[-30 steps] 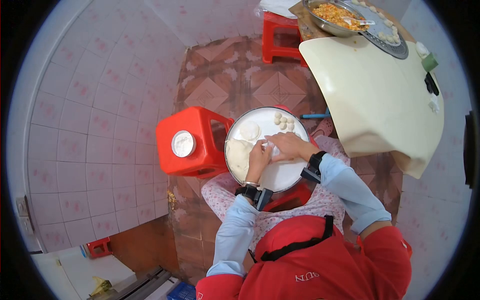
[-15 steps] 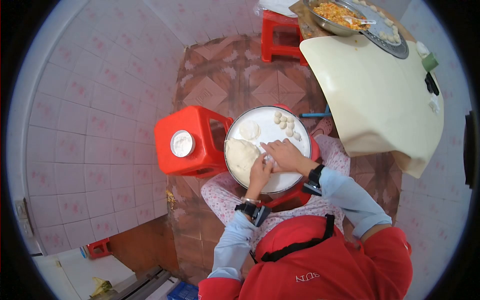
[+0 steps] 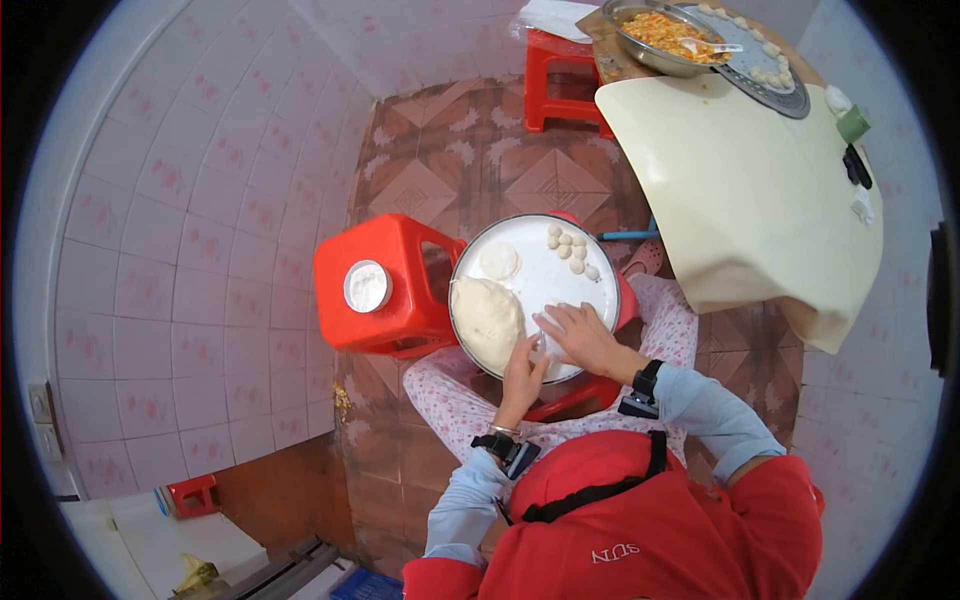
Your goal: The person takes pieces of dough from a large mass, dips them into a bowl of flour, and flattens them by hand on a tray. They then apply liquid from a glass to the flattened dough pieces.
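A round white tray [image 3: 545, 290] with a dark rim sits low in front of me. At its near side my left hand [image 3: 524, 372] has fingers curled together at a small pale thing, mostly hidden, which I cannot make out. Beside it my right hand [image 3: 582, 338] lies palm down over the tray, fingers stretched out and apart. A large lump of dough [image 3: 487, 322] rests at the tray's left, right by my left fingertips. Behind that lump lies a flat round dough wrapper [image 3: 499, 261]. Several small dough balls [image 3: 572, 247] are grouped at the far right of the tray.
Left of the tray, a red stool [image 3: 345, 245] carries a bowl of white powder [image 3: 368, 287]. A cream-covered table [image 3: 740, 190] at the right holds a metal bowl of filling [image 3: 660, 42] and a round tray with pale pieces [image 3: 790, 100]. Another red stool [image 3: 545, 75] stands behind.
My right hand has shifted slightly right, away from my left, and its fingers have spread. My left hand has drawn back slightly toward me.
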### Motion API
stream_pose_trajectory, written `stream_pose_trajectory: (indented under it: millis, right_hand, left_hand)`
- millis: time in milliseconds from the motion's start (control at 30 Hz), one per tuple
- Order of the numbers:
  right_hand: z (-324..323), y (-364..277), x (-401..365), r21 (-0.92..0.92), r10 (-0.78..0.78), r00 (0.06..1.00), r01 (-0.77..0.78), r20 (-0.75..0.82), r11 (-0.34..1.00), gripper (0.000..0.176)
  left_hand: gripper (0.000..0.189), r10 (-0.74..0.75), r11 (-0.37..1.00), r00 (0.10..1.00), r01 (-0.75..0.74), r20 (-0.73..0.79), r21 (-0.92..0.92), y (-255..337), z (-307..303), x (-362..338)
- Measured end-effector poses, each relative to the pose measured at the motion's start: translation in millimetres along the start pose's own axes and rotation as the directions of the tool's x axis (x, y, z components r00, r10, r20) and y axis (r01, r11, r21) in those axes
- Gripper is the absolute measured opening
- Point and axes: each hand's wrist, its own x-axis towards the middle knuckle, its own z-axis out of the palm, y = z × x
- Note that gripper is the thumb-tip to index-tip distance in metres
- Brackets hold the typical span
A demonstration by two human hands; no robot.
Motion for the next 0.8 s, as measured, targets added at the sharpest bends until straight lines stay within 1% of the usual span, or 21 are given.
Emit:
stream_pose_trajectory:
  millis: [67,100,133,167,200,233,267,333,367,400,433,467,500,533,567,600,633,667,700,733,800]
  right_hand:
    - [6,-1,-3,-0.036,-0.032,0.999,0.030,-0.035,0.999,0.098]
    - [3,2,-3,0.032,-0.015,0.999,0.016,-0.031,0.999,0.098]
    - [0,6,-4,0.031,-0.016,0.999,0.017,-0.032,0.999,0.098]
    - [-4,12,-7,0.159,0.098,0.992,-0.086,-0.074,0.984,0.098]
    - [-9,17,-9,0.288,0.215,0.972,-0.179,-0.099,0.941,0.097]
    - [-20,22,-10,0.412,0.300,0.944,-0.220,-0.140,0.884,0.101]
    - [-20,29,-12,0.412,0.299,0.944,-0.220,-0.137,0.884,0.101]
    - [-14,49,-18,0.664,0.542,0.825,-0.316,-0.160,0.677,0.106]
    - [-4,64,-22,0.752,0.594,0.799,-0.336,-0.091,0.567,0.106]
    - [-4,63,-24,0.753,0.597,0.797,-0.338,-0.090,0.564,0.106]
    - [-6,63,-25,0.776,0.621,0.781,-0.350,-0.067,0.525,0.106]
    - [-7,64,-27,0.796,0.643,0.765,-0.362,-0.044,0.485,0.105]
    - [-9,64,-29,0.815,0.664,0.748,-0.372,-0.019,0.443,0.105]
    - [-11,63,-31,0.834,0.683,0.730,-0.381,0.007,0.400,0.104]
    - [-12,62,-33,0.850,0.700,0.713,-0.390,0.035,0.354,0.104]
    - [-12,62,-35,0.864,0.715,0.696,-0.397,0.063,0.310,0.104]
    - [-10,62,-35,0.865,0.717,0.694,-0.396,0.063,0.307,0.104]
    - [-6,60,-36,0.868,0.719,0.694,-0.380,0.040,0.319,0.099]
    - [-5,58,-35,0.871,0.720,0.694,-0.364,0.016,0.331,0.095]
    - [-6,58,-36,0.873,0.723,0.691,-0.362,0.016,0.327,0.095]
    - [-10,56,-37,0.848,0.712,0.702,-0.377,0.000,0.372,0.094]
  left_hand:
    - [0.041,-0.004,0.999,1.000,0.004,0.002,-0.039,-9,2,-1]
    - [0.040,0.030,0.998,0.999,-0.031,-0.017,-0.050,-12,2,2]
    - [0.039,0.061,0.996,0.997,-0.063,-0.036,-0.059,-16,2,3]
    - [0.039,0.061,0.996,0.997,-0.063,-0.037,-0.059,-21,1,5]
    - [0.036,-0.020,0.991,0.998,0.013,-0.055,-0.132,-14,-4,10]
    - [0.034,-0.103,0.974,0.993,0.087,-0.066,-0.207,-9,-7,17]
    - [0.034,-0.106,0.974,0.992,0.090,-0.066,-0.208,-7,-7,22]
    - [0.030,-0.131,0.987,0.990,0.124,-0.061,-0.100,-7,-5,32]
    - [0.030,-0.132,0.987,0.989,0.126,-0.059,-0.099,-9,-2,36]
    - [0.028,-0.067,0.997,0.995,0.069,-0.077,0.034,-12,3,41]
    - [0.026,0.002,0.986,0.996,0.012,-0.084,0.166,-14,9,46]
    - [0.026,0.002,0.986,0.997,0.012,-0.080,0.169,-15,15,51]
    - [0.025,0.175,0.941,0.981,-0.142,-0.079,0.308,-9,19,58]
    - [0.025,0.340,0.852,0.939,-0.284,-0.053,0.440,-2,21,64]
    - [0.025,0.338,0.851,0.940,-0.284,-0.048,0.441,5,22,69]
    - [0.026,0.371,0.807,0.928,-0.306,-0.031,0.506,15,22,76]
    - [0.026,0.404,0.756,0.915,-0.327,-0.011,0.567,22,23,83]
    - [0.026,0.406,0.754,0.914,-0.331,-0.006,0.568,23,23,89]
    - [0.027,0.268,0.740,0.962,-0.238,0.049,0.629,23,23,95]
    - [0.027,0.119,0.707,0.989,-0.149,0.091,0.692,23,23,100]
    - [0.032,-0.102,0.713,0.987,-0.014,0.124,0.702,23,22,109]
